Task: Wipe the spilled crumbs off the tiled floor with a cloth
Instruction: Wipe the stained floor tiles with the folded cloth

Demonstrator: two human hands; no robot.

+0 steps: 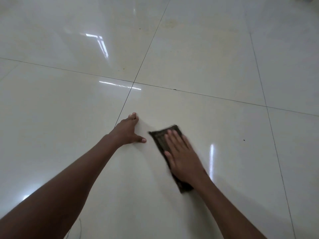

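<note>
The person is down low over the glossy cream tiled floor (pixel 215 69), right hand (pixel 181 156) laid flat on a dark folded cloth (pixel 161 141), fingers straight and pressing it to the tile rather than clutching it. The cloth pokes out past the fingertips and trails back under the palm toward the wrist; it and the hand are blurred, so I'd judge a wiping stroke is under way. The left hand (pixel 128 130) is planted on the floor just beside the cloth's far corner, fingers extended and spread, holding nothing, seemingly as a prop.

How much is done is hard to say: the tile right around the fingers looks clean. A small dark speck (pixel 243 140) lies well off to the little-finger side of the right hand, another dark fleck (pixel 174 89) sits on the grout line (pixel 215 97) beyond the fingertips, and faint yellowish specks (pixel 123 68) show farther ahead still. Whether these are crumbs I cannot tell, but they look like what remains.

Ahead and to the right of the fingertips is open floor; only the left thumb, close to the cloth's edge, hems a leftward stroke.
</note>
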